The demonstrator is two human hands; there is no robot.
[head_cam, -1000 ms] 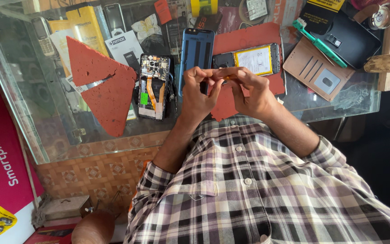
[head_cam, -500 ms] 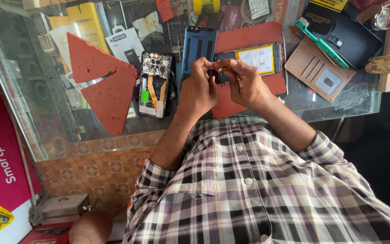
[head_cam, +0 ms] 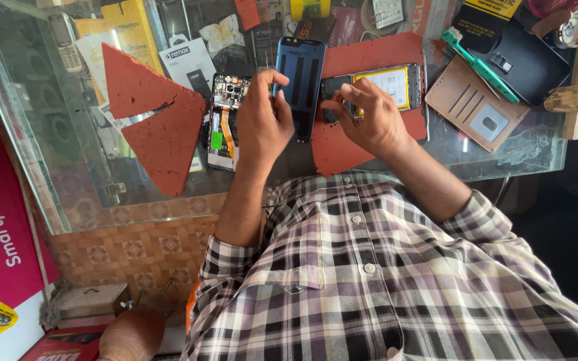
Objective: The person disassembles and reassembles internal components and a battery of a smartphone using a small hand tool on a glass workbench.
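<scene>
1. a second ago both hands met over the red mat; now they have parted.
2. the left hand [head_cam: 262, 124] grasps the glossy blue phone back [head_cam: 300, 80], left of the opened phone [head_cam: 376, 83].
3. the right hand [head_cam: 369, 120] pinches at that phone's dark upper end, on the rough red mat [head_cam: 369, 57] covering the glass desk [head_cam: 68, 167].

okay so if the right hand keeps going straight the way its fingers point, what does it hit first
Probably the opened phone with the yellowish battery lying on the red mat. The right hand has its fingertips at that phone's dark end, though whether they already touch it is unclear from above.
</scene>
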